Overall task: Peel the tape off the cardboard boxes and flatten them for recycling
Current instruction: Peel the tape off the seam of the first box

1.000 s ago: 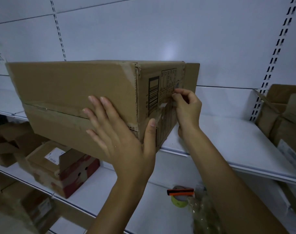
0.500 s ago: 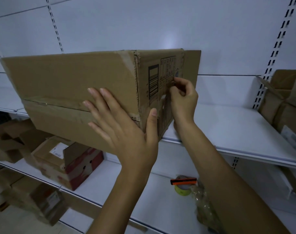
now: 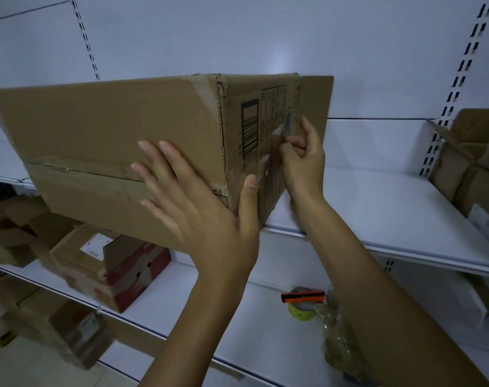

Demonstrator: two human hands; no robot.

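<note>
Cardboard box (image 3: 98, 129) braced by flat left hand (image 3: 209, 219); right hand (image 3: 304, 160) pinches clear tape (image 3: 279, 129), barely visible against the print.

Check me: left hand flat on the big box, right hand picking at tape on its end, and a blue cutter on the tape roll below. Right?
Nearly: the head view shows the cutter on the tape roll is orange, not blue. The rest holds.

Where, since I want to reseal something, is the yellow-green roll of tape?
In the head view the yellow-green roll of tape sits low, right of centre, on the lower white shelf, under an orange-and-black tool and left of crumpled clear plastic.
</note>
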